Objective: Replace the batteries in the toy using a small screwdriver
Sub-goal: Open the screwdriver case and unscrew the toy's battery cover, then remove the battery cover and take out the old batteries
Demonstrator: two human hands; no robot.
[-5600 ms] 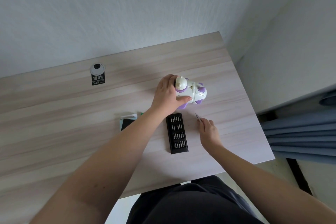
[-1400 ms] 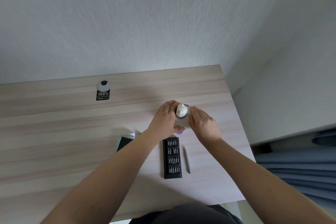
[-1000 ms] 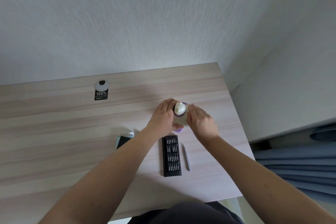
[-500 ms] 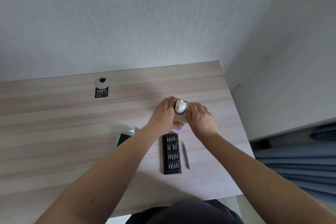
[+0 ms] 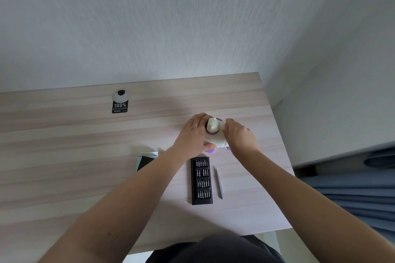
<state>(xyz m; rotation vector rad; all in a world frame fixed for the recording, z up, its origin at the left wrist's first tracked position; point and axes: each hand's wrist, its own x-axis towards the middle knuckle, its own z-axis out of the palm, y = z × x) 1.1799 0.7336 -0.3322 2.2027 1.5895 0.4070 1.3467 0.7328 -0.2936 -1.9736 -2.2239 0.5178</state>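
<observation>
A white and purple toy (image 5: pixel 214 134) stands on the wooden table (image 5: pixel 74 156), held between both hands. My left hand (image 5: pixel 193 135) grips its left side, thumb along the front. My right hand (image 5: pixel 240 135) covers its right side with curled fingers; what lies under them is hidden. The thin grey screwdriver (image 5: pixel 219 182) lies loose on the table, right of the black bit case (image 5: pixel 201 180), which is open and holds several bits.
A small black and white packet (image 5: pixel 146 159) lies left of my left forearm. A round cable grommet with a black "100%" label (image 5: pixel 120 101) sits near the wall. The table's right edge (image 5: pixel 277 134) is close to the toy; blue curtain folds hang beyond it.
Earlier my right hand held the screwdriver near the toy; the screwdriver now lies beside the bit case and that hand is on the toy. Over the last second the hands barely shifted.
</observation>
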